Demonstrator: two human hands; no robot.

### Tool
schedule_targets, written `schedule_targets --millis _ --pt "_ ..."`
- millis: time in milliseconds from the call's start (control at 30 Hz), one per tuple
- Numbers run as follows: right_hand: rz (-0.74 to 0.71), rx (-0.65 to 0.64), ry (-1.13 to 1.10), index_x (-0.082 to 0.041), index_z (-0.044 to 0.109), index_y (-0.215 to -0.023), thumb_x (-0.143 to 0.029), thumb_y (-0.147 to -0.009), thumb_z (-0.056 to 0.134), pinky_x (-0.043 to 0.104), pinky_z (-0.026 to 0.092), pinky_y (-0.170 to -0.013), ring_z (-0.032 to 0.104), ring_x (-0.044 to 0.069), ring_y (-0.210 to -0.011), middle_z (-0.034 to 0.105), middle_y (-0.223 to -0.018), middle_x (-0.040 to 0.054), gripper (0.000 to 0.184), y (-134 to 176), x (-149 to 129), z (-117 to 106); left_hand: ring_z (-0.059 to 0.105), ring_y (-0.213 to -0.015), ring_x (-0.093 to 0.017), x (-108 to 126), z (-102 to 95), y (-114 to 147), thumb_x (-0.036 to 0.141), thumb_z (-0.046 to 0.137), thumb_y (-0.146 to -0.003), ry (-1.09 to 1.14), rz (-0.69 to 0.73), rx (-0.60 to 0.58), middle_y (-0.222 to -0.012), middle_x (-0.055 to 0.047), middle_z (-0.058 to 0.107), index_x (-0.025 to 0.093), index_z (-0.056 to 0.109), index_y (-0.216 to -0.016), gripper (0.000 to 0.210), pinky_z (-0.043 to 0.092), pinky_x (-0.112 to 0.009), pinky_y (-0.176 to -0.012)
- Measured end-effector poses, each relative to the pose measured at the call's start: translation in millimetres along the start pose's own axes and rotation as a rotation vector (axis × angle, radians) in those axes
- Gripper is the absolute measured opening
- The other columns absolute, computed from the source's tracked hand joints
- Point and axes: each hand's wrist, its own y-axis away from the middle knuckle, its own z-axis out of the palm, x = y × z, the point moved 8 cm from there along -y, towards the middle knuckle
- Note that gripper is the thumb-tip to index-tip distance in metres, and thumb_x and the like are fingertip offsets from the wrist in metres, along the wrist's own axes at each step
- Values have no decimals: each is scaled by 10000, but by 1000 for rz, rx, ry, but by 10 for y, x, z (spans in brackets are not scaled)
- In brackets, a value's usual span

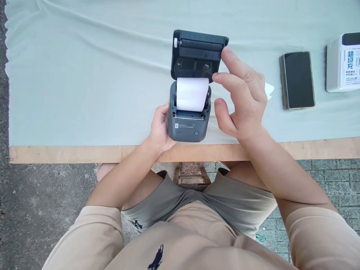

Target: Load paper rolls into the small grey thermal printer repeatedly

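A dark grey label printer (185,133) is held near the table's front edge with its lid (201,52) swung up and back. Inside its bay sits a white paper roll (192,93). My left hand (162,129) grips the printer's left side; its fingertips are hidden behind the body. Beside the raised lid, my right hand (244,92) has its fingers spread, two fingertips at the lid's right edge and the thumb apart from the printer. A power button shows on the front of the body.
A pale green cloth (98,86) covers the table, whose bare wooden edge (70,154) runs along the front. To the right lie a black-screened phone (298,80) and a white box-shaped device (334,71). White paper scraps (269,90) show behind my right hand.
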Motion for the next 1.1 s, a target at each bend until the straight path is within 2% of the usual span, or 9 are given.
schedule_targets --millis 100,200,300,433,533,600,733,900,1100 --pt "27 -26 -32 -271 740 -1226 -429 -1096 420 459 551 -850 715 328 -1255 712 -1457 102 380 -6 20 -4 821 -1127 -275 -5 -13 -2 377 444 -1030 0 -14 36 -845 -52 820 199 702 -841 367 675 -374 -998" --pt "-70 27 -43 -266 735 -1084 -313 -1032 564 411 496 -727 714 245 -928 776 -1127 70 185 -42 -134 -104 825 -1102 -272 13 -3 0 388 444 -1040 0 -5 61 -847 -45 816 203 707 -902 350 675 -373 -983" --pt "-96 -79 -5 -256 706 -963 -251 -1016 621 395 399 -683 627 193 -761 747 -869 -1 101 -65 -266 -61 832 -1052 -251 15 10 9 358 403 -1058 -7 -6 89 -813 -29 803 211 708 -976 348 673 -350 -943" --pt "42 -378 72 -248 748 -999 -284 -1068 574 410 406 -777 636 231 -891 800 -1014 23 191 -16 -197 143 823 -1079 -253 -19 38 21 324 403 -1047 -25 -15 74 -806 -32 802 216 700 -1009 318 667 -338 -936" --pt "85 -511 124 -245 754 -998 -294 -1021 642 410 401 -773 625 250 -901 805 -1012 41 124 21 -142 197 809 -1138 -261 -45 30 23 339 463 -1025 -54 0 58 -803 -26 794 226 694 -971 263 661 -342 -974" --pt "107 -557 146 -241 739 -959 -298 -1005 671 408 389 -748 625 252 -872 795 -933 45 100 25 -129 197 794 -1189 -262 -70 11 22 346 494 -1015 -70 3 56 -860 -26 805 232 685 -951 231 652 -348 -1007" --pt "176 -626 171 -225 709 -882 -256 -1033 619 401 381 -734 645 245 -801 748 -792 55 179 15 -131 218 766 -1260 -265 -82 18 14 350 537 -999 -75 42 11 -938 -22 811 241 653 -911 182 649 -359 -1030" --pt "228 -748 267 -218 710 -897 -163 -962 591 366 313 -639 704 260 -798 747 -782 66 147 -20 -149 292 771 -1253 -281 -72 66 9 349 522 -1005 -77 47 -30 -906 -39 813 232 648 -888 208 663 -362 -1009" --pt "281 -829 272 -232 721 -1009 -168 -961 545 347 322 -672 686 244 -796 733 -793 43 193 -116 -174 246 773 -1255 -289 -53 44 0 356 465 -1026 -102 30 -5 -872 -45 808 218 687 -928 279 652 -366 -1031"
